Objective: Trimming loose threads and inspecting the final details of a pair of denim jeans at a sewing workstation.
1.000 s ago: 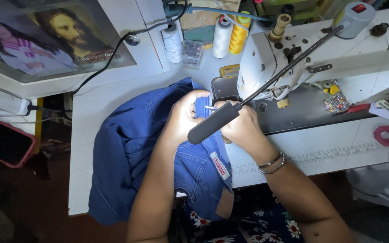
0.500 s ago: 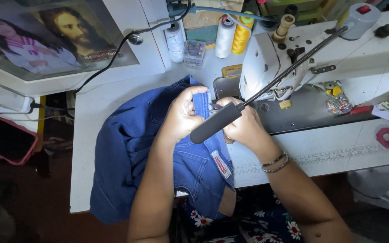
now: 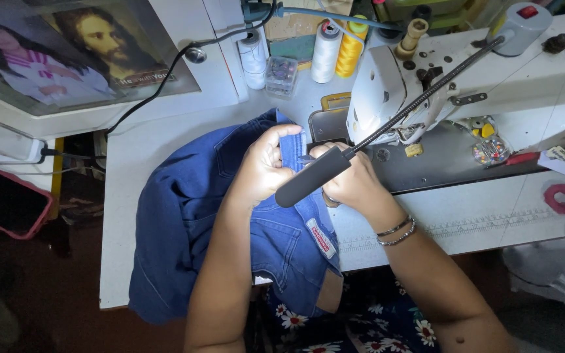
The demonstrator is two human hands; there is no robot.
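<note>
Head view is showing both hands working blue denim jeans (image 3: 184, 222) lying on the white table (image 3: 125, 150) before the sewing machine (image 3: 465, 85). Left hand (image 3: 263, 171) is pinching a denim strip (image 3: 292, 151) between its fingers; right hand (image 3: 354, 183) is gripping the same fabric behind the dark lamp head (image 3: 312, 178).

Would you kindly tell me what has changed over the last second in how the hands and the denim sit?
Little changed: the left hand and right hand edged up towards the sewing machine, still pinching the blue denim garment. The black lamp head, thread spools and phone kept their places.
</note>
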